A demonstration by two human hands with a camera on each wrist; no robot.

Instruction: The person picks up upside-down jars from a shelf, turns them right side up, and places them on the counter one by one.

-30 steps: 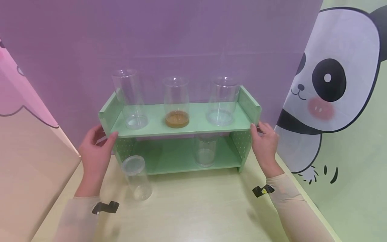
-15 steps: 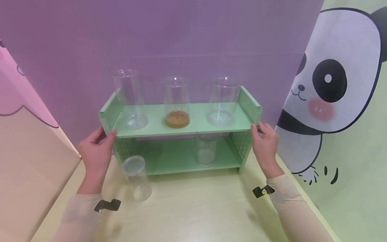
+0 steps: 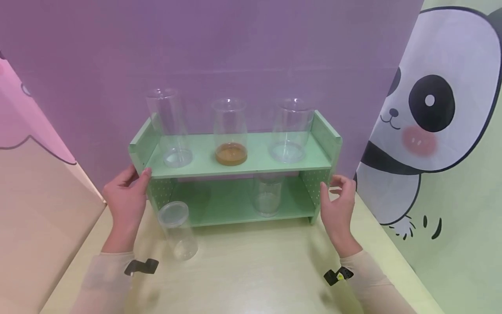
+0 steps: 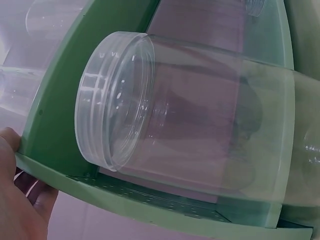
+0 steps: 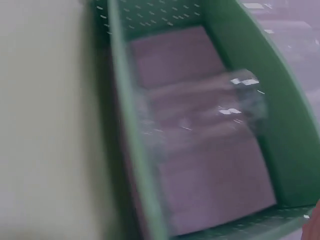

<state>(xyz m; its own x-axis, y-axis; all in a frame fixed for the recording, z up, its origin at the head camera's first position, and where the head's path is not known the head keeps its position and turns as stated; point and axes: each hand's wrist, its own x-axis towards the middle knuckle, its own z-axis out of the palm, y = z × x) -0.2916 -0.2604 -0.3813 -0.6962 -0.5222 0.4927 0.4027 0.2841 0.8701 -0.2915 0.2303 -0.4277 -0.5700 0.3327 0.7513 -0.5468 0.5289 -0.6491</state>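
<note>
My left hand (image 3: 127, 194) pinches the left side panel of a two-tier green shelf (image 3: 196, 170), thumb on its front edge and fingers behind. In the left wrist view part of that hand (image 4: 22, 200) shows against the panel. My right hand (image 3: 339, 209) is at the shelf's right side, its thumb and fingers spread apart and holding nothing. On the top board stand a tall clear jar (image 3: 176, 158), a middle one (image 3: 231, 155) with a brown layer at its bottom, and a wider clear one (image 3: 287, 152). Another clear jar (image 3: 268, 198) stands on the lower board.
A clear lidded jar (image 3: 180, 235) stands on the pale table (image 3: 251, 270) before the shelf's left front, near my left forearm. A purple wall (image 3: 251, 52) rises close behind the shelf. At the right, a panda-printed panel (image 3: 443, 209) borders the table.
My right hand has let go of the shelf's right panel and moved down and a little left, its fingers parting. The left hand keeps its grip; the jars stay where they were.
</note>
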